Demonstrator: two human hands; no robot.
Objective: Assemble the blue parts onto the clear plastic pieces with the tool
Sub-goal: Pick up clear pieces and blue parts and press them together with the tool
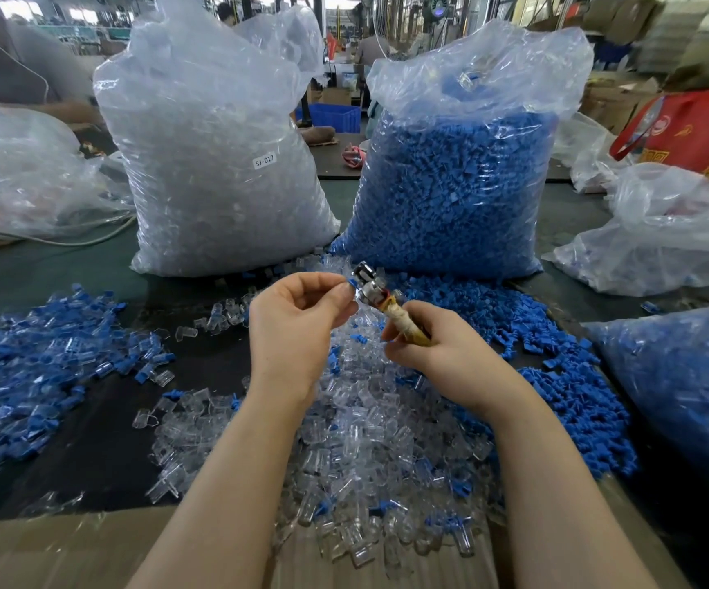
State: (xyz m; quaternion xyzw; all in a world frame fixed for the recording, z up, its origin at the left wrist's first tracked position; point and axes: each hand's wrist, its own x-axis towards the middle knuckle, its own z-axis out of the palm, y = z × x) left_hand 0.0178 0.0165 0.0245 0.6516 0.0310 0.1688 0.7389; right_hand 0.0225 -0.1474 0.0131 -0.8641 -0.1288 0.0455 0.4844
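My right hand [433, 350] grips the tape-wrapped handle of a small tool [376, 291] with a metal chuck head, held tilted up and to the left. My left hand [297, 316] pinches a small blue part [351, 283] against the side of the metal head. A heap of clear plastic pieces [370, 444] lies under both forearms. Loose blue parts [556, 376] are spread to the right of it. A pile of assembled clear-and-blue pieces [38, 359] covers the left of the table.
Two tall plastic sacks stand behind my hands: clear pieces [217, 163] on the left, blue parts [454, 180] on the right. More bags sit at the right [663, 231] and far left [17, 172]. A cardboard sheet [68, 550] lies along the near edge.
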